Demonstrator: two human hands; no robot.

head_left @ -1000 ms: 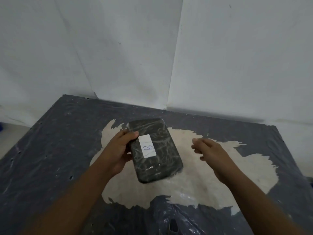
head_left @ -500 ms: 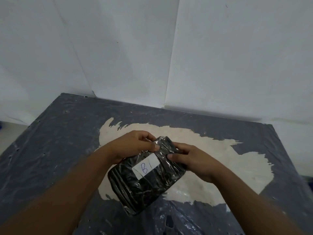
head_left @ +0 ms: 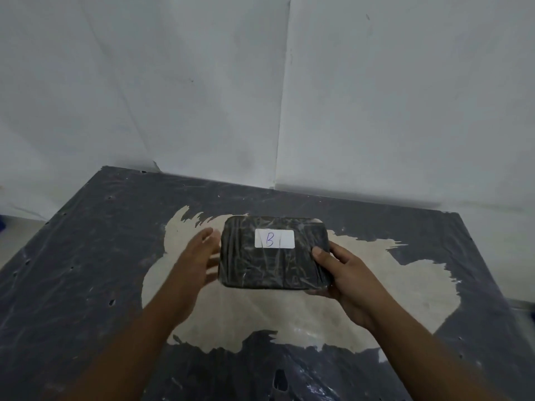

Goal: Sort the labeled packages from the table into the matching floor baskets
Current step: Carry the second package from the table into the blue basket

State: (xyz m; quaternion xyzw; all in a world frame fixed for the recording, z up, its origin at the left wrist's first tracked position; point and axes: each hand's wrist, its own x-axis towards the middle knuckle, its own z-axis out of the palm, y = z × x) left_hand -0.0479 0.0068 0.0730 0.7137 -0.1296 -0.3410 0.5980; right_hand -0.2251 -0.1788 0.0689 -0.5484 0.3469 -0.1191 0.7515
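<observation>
Since half a second ago, both hands have turned the package (head_left: 274, 253) level and let its label face the camera, and the left hand (head_left: 199, 256) has come off it. White walls (head_left: 405, 96) stand behind the dark table (head_left: 72, 270), which has a big pale worn patch (head_left: 390, 285). The black wrapped package is held above this patch. The right hand (head_left: 346, 280) grips its right end, thumb on top. The left hand is just beside its left edge, blurred, fingers spread wide. The white label (head_left: 274, 239) reads "B"

I'm in a bare room corner: plain white walls (head_left: 405, 96) and a dark plastic-covered table (head_left: 72, 270), its covering worn through to beige.
</observation>
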